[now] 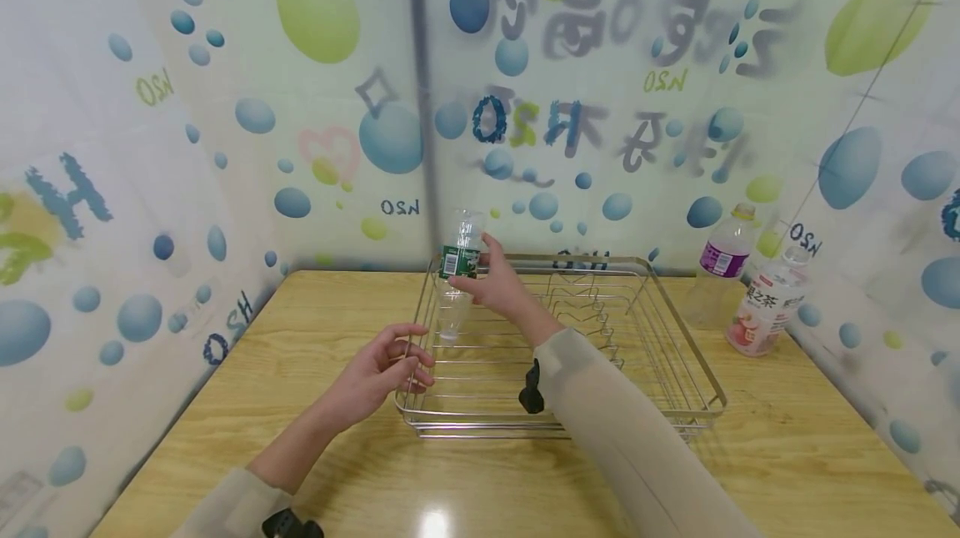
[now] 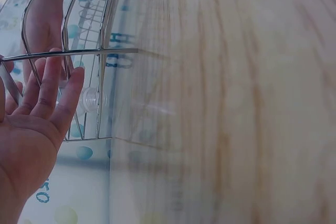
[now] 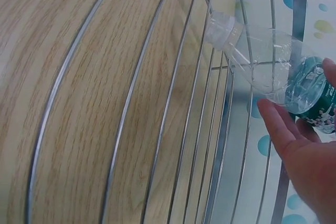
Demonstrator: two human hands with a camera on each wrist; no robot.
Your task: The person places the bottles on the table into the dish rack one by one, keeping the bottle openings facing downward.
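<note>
My right hand (image 1: 501, 281) grips a clear plastic bottle (image 1: 460, 261) around its green label, thumb on one side and fingers on the other. The bottle tilts with its white-capped neck down, inside the left part of a metal wire basket (image 1: 495, 414). In the right wrist view the bottle's cap (image 3: 220, 29) is close to the basket wires. At the basket's left side, my left hand (image 1: 378, 373) has its fingers loosely spread at the rim. The left wrist view shows those fingers (image 2: 49, 85) nearly straight beside the wires, holding nothing.
The basket stands on a wood-grain table (image 1: 337, 313). To its right are a clear bottle with a purple label (image 1: 723, 261) and a bottle with a white and pink wrapper (image 1: 759, 317). A curtain (image 1: 637, 188) with printed bubbles hangs behind and along both sides.
</note>
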